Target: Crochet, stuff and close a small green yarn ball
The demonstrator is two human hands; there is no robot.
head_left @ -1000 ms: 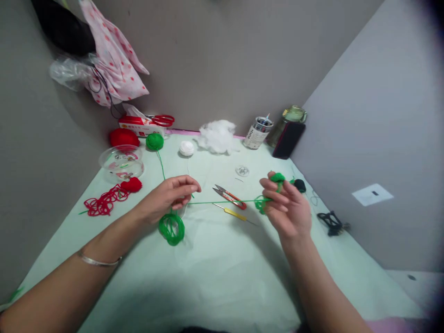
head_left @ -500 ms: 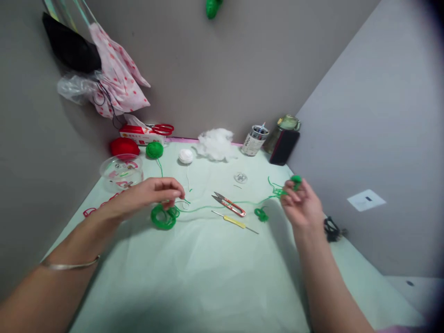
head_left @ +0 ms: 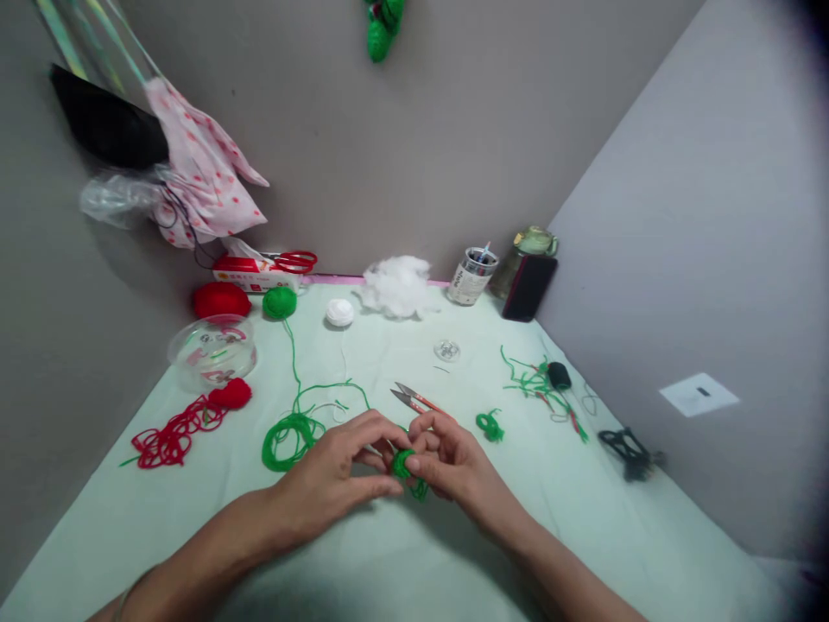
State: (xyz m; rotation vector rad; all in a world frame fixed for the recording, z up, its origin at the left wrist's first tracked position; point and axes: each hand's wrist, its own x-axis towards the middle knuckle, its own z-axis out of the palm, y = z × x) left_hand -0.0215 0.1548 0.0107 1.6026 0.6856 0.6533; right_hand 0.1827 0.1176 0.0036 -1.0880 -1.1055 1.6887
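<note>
Now a small green crocheted yarn piece (head_left: 405,465) sits low over the middle of the bench, pinched from both sides. The left hand (head_left: 337,475) closes its thumb and fingers on the piece's left edge, and the right hand (head_left: 453,458) grips its right edge with curled fingertips, so both hands meet around it just above the pale green cloth-covered bench (head_left: 389,553). A green strand trails from the piece to a loose coil of green yarn (head_left: 288,430) lying just left of the left hand, and on up to a round green yarn ball (head_left: 280,302) near the back wall. Just behind the hands lie red-handled thread snips (head_left: 411,397). A small green yarn knot (head_left: 490,424) rests to the right of the right hand. Farther left, a tangle of red yarn (head_left: 172,436) spreads beside a clear plastic bowl (head_left: 212,350).
</note>
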